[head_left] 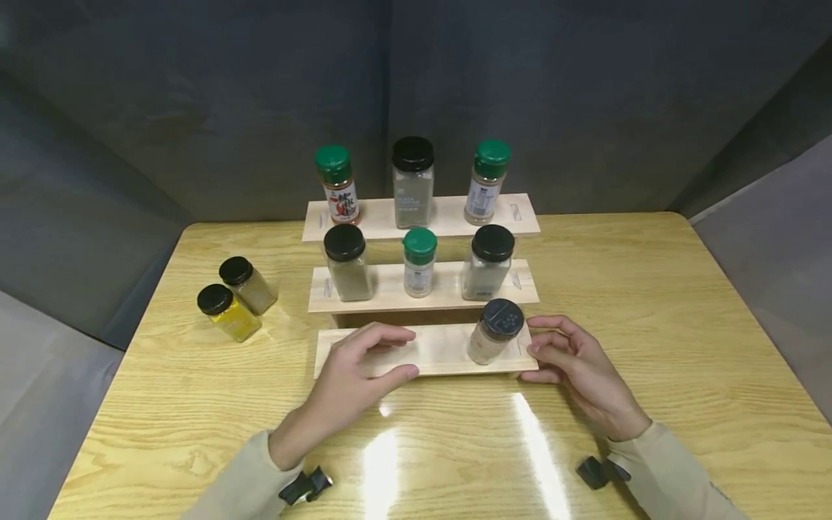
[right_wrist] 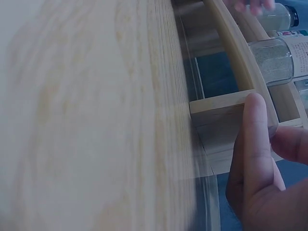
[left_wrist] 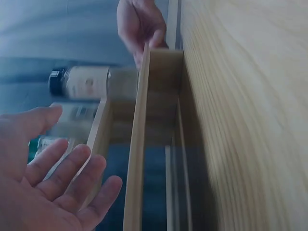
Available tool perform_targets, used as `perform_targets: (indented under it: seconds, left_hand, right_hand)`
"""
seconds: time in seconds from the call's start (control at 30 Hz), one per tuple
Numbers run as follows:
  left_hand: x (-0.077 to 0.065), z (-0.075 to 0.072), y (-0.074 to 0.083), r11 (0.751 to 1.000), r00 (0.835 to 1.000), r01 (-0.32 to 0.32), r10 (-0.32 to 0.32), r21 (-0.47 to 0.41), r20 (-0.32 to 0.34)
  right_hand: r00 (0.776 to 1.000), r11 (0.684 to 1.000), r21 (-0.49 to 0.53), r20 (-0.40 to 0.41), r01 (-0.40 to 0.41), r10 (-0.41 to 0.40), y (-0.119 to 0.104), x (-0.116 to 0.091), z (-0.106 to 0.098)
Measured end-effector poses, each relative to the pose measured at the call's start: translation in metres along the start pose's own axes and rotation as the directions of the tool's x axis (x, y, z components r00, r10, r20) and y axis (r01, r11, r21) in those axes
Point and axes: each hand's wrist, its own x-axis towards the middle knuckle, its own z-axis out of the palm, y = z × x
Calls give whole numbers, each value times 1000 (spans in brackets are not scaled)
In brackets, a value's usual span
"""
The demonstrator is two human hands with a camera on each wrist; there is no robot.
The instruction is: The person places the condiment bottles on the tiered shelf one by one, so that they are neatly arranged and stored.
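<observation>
A three-tier wooden spice rack [head_left: 448, 349] stands at the back of the table. My left hand [head_left: 354, 368] hovers at the left of its lowest tier, fingers spread and holding nothing; in the left wrist view the palm [left_wrist: 43, 192] faces the rack. With thumb and fingers my right hand [head_left: 578, 361] pinches the right end of the lowest tier, and the right wrist view shows the fingers [right_wrist: 255, 144] against the end support. Beside that hand, on the lowest tier, stands a clear spice jar with a dark shaker lid [head_left: 497, 328].
Green-capped and black-capped spice jars fill the middle and top tiers, among them a tall black-capped jar [head_left: 413, 184]. Left of the rack, a yellow spice jar [head_left: 232, 318] and a brownish one [head_left: 252, 289] lie tilted on the wooden table [head_left: 195, 404]. Dark cloth [head_left: 260, 108] hangs behind.
</observation>
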Motion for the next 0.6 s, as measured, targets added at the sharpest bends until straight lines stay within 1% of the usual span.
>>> perform_targets:
  seconds: [0.07, 0.17, 0.23, 0.33, 0.4, 0.5, 0.6]
  left_hand:
    - [-9, -12, -3, 1000, 1000, -6, 6, 15, -25]
    - [-22, -29, -7, 1000, 998, -16, 17, 8, -61]
    - [-29, -39, -9, 999, 996, -39, 38, -6, -84]
    - [-36, -53, -11, 997, 988, -74, 73, 1, -137]
    - [-38, -63, -11, 996, 979, -93, 94, 13, -179]
    - [-40, -77, -11, 993, 962, -116, 121, 32, -245]
    - [-40, -91, -12, 982, 933, -180, 186, 47, -308]
  right_hand:
    - [1000, 1000, -1, -5, -3, 3, 0, 0, 0]
    - [1000, 1000, -6, -5, -7, 6, 0, 1, 0]
    - [1000, 1000, -9, -10, -11, 11, 0, 1, 0]
    - [1000, 1000, -8, -8, -11, 10, 0, 1, 0]
    - [1000, 1000, -9, -8, -6, 6, 1, 1, 0]
    - [1000, 1000, -5, -4, 4, -4, 1, 1, -1]
    - [1000, 1000, 0, 1, 12, -12, 2, 2, -1]
